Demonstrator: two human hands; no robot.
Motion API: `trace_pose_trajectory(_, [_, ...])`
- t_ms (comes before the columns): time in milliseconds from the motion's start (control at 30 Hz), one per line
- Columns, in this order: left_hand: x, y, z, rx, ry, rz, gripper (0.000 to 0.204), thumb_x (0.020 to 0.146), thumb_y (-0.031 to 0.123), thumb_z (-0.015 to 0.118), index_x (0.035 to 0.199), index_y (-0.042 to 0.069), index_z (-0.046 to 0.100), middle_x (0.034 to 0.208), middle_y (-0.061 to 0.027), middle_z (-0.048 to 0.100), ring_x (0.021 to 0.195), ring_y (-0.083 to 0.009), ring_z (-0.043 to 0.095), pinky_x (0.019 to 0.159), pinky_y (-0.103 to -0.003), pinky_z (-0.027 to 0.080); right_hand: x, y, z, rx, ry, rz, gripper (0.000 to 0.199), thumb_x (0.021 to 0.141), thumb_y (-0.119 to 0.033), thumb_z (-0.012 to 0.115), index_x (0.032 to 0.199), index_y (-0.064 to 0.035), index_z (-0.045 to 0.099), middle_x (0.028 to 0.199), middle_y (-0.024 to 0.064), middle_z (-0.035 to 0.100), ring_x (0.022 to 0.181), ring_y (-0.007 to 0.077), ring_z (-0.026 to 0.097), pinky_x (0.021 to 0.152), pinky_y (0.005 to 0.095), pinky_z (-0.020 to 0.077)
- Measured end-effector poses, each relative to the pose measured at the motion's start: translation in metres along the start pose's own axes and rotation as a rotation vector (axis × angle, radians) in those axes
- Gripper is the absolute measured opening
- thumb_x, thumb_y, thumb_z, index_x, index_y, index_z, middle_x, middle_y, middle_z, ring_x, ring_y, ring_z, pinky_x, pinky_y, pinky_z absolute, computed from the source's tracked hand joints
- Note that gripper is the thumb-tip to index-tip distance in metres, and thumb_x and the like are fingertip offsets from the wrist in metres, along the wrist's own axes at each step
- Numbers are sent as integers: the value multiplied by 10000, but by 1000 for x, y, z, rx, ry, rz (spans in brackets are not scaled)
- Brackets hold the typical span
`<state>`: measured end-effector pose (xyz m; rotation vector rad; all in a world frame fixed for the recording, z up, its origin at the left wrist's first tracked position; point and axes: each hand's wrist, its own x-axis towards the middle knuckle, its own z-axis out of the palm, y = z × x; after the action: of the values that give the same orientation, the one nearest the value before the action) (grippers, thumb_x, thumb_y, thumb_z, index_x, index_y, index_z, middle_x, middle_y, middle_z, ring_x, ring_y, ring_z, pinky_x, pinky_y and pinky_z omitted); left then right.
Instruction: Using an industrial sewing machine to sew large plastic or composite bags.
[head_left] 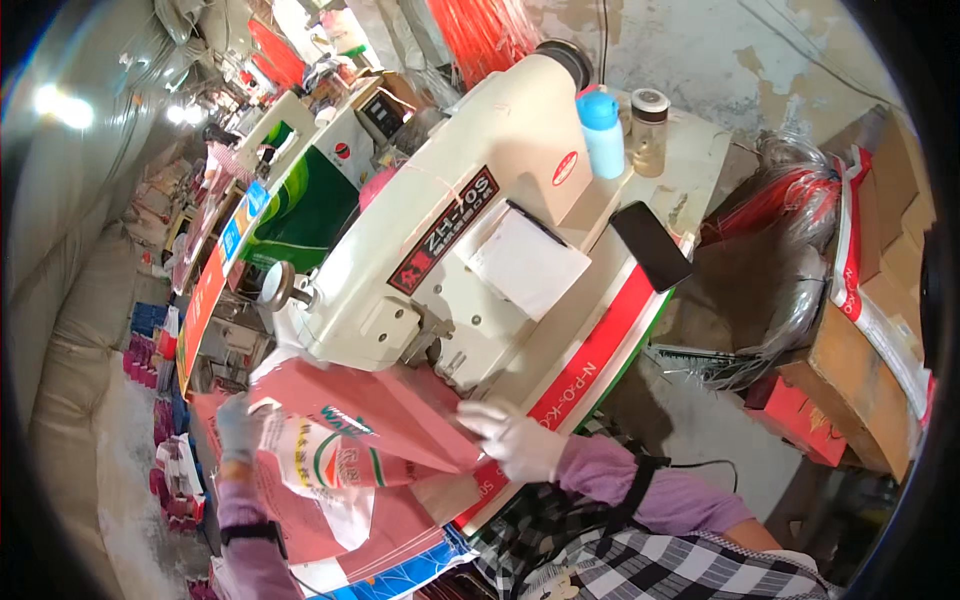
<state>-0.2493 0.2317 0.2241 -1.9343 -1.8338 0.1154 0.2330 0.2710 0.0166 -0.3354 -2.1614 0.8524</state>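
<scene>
A pink-red woven plastic bag (400, 405) with white and green print lies under the head of a large cream industrial sewing machine (400, 225). My right hand (515, 440), in a white glove, is at the bag's right edge with its fingers stretched out toward it. Whether it presses on the bag is hard to tell. My left hand (238, 428), gloved and smeared by motion, is at the bag's left side. Its fingers cannot be made out. The needle area is partly hidden by the machine head and the raised bag. More pink bag material (400, 520) spreads below, near my lap.
On the machine table stand a light-blue bottle (602, 135) and a clear lidded bottle (648, 135). A black phone (650, 246) lies by the table edge, and a white pad (530, 265) rests against the machine. At right are cardboard boxes (850, 380) and clear plastic strands (790, 300).
</scene>
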Motion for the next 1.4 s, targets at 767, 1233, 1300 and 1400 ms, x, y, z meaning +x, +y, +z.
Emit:
trace_pose_trajectory(767, [-240,157,31,-274,-100,-676,393,760,90,626,1143,20,678,1060,-159,705,981,-294,681,904,-343,510,53,-2,112,157,-179,237,311,934,-308,544,806,-46,651,716,188,627,717,310,650,617,420,511])
trace_pose_trajectory(1233, [-551,288,-174,-786,311,-2009,227,959,166,550,979,-24,671,844,-42,659,752,-143,578,655,-292,490,154,-66,168,-393,-386,-202,427,853,-154,577,1269,-164,483,824,105,660,624,282,663,494,421,495])
trace_pose_trajectory(1300, [-644,313,-227,-688,446,-2105,233,948,196,573,1038,-6,649,934,-70,651,803,-158,578,650,-336,494,127,-142,213,-25,-423,-235,385,840,-107,523,1223,-135,491,664,97,629,572,296,648,486,429,497])
trace_pose_trajectory(1400, [-722,451,-270,-625,643,-1925,403,866,219,675,1202,18,580,1211,-115,586,1094,-266,561,854,-428,477,52,-204,291,131,-601,-259,494,822,-72,513,1314,-79,470,680,90,652,576,277,657,501,415,511])
